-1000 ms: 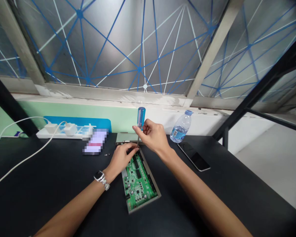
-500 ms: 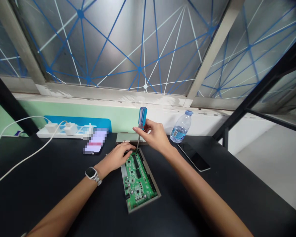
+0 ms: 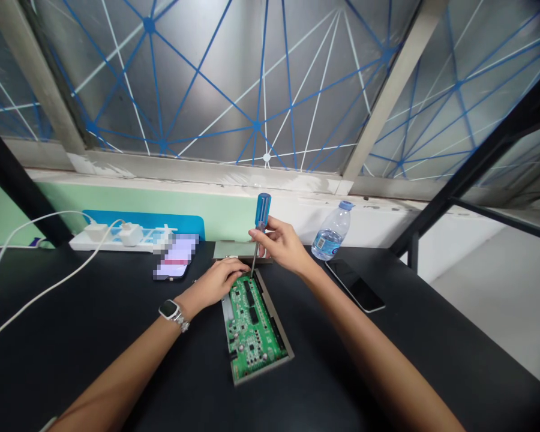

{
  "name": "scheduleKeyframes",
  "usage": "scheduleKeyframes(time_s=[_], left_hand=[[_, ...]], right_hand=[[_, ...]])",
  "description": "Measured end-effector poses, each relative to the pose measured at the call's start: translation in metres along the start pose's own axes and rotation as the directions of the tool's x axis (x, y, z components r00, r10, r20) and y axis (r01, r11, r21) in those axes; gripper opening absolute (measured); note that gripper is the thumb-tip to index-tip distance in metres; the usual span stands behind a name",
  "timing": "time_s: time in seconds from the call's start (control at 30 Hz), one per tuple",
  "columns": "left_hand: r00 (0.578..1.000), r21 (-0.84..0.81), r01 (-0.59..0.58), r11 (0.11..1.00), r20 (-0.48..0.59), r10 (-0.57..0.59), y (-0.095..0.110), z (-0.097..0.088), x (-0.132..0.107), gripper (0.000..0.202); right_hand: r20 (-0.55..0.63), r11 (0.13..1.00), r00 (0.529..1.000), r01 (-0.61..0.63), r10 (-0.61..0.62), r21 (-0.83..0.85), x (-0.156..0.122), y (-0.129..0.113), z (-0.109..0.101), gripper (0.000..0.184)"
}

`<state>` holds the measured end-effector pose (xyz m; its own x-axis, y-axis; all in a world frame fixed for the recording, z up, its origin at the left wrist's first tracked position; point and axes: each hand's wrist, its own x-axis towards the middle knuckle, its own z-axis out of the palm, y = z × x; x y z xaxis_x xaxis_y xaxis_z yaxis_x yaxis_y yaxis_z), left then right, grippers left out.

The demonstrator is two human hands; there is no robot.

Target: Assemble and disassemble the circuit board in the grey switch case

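A green circuit board (image 3: 256,333) lies in a shallow metal tray on the black table. My left hand (image 3: 218,281), with a watch (image 3: 170,309) on its wrist, grips the board's far left corner; its fingertips are partly hidden. Between the fingers and thumb of my right hand (image 3: 284,243) is a screwdriver (image 3: 263,209) with a clear blue handle. The screwdriver stands almost upright, its shaft reaching down to the board's far end. Whether a screw sits under the tip is too small to tell.
Behind the board lies a flat metal panel (image 3: 234,249). A water bottle (image 3: 330,233) and a dark phone (image 3: 355,285) are at the right. Toward the left are a lit phone (image 3: 177,257), a power strip (image 3: 112,243) and white cables (image 3: 49,292).
The screwdriver's handle and my right hand have shifted slightly, with the fingers now a little differently placed. My left hand stays on the board, and the view has moved a touch.
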<state>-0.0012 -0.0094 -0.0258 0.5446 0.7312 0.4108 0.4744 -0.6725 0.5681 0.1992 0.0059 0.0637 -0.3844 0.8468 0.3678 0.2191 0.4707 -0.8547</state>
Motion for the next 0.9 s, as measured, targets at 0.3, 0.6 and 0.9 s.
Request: scheduleKeyframes(time_s=[0.3, 0.6, 0.9], left_hand=[[0.991, -0.054, 0.025, 0.998, -0.133, -0.032, 0.018, 0.009, 0.006, 0.03], [0.981, -0.429, 0.086, 0.899, -0.123, -0.152, 0.029, 0.017, 0.019, 0.029], [0.954, -0.412, 0.148, 0.899, -0.179, -0.24, 0.035, 0.015, 0.019, 0.024]], right_hand=[[0.101, 0.993, 0.995, -0.028, 0.017, 0.115, 0.003, 0.001, -0.006, 0.031], [0.141, 0.997, 0.988, -0.069, 0.062, 0.047, -0.002, -0.005, -0.01, 0.038], [0.184, 0.986, 0.97, -0.164, 0.161, 0.003, -0.003, 0.003, -0.012, 0.026]])
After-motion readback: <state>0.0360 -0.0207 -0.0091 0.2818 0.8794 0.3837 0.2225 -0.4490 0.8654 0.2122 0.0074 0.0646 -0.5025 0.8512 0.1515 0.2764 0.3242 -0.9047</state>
